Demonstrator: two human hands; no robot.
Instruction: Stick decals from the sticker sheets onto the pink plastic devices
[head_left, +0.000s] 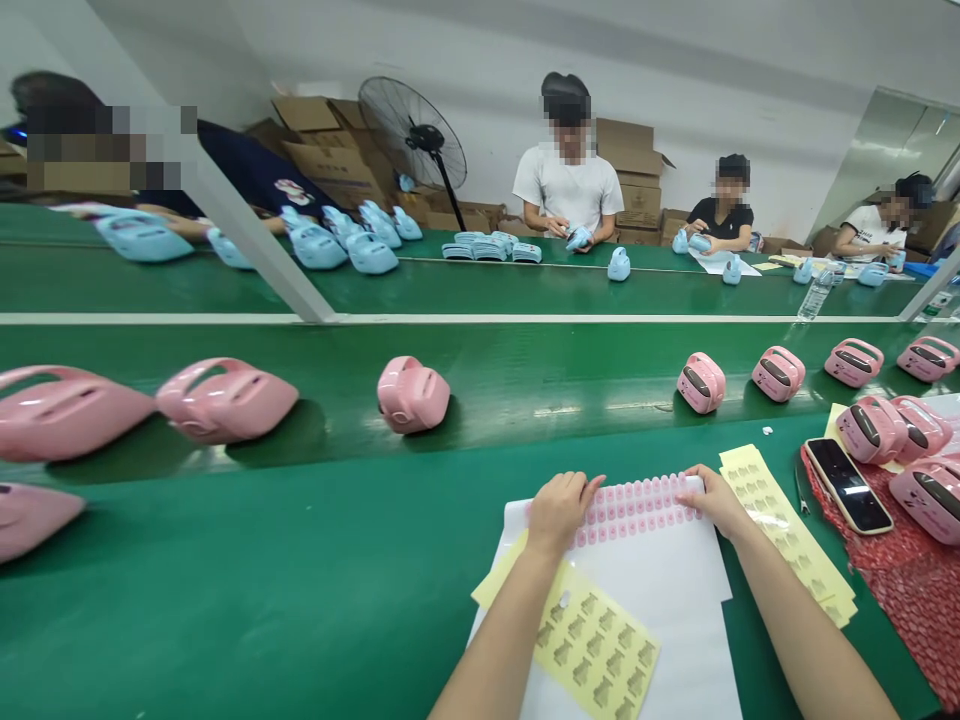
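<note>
My left hand (559,512) and my right hand (718,503) hold a white sheet of small pink oval stickers (637,508) between them. The left closes on the sheet's left part, thumb toward the stickers. The right pinches its upper right corner. Beneath lie more white sheets (637,620). A yellow sheet with grey bear-like shapes (600,640) rests on them, partly behind my left forearm. Right of my right hand, further yellow sticker sheets (784,530) lie on the green table. How the fingers sit behind the sheet is hidden.
Pink handled devices (414,395) stand in a row on the green belt (525,370), with several more (870,430) at right. A phone (847,485) lies on red bubble wrap (885,580), near tweezers (802,490). Across, people (570,190) handle blue devices; a bottle (816,295) stands there.
</note>
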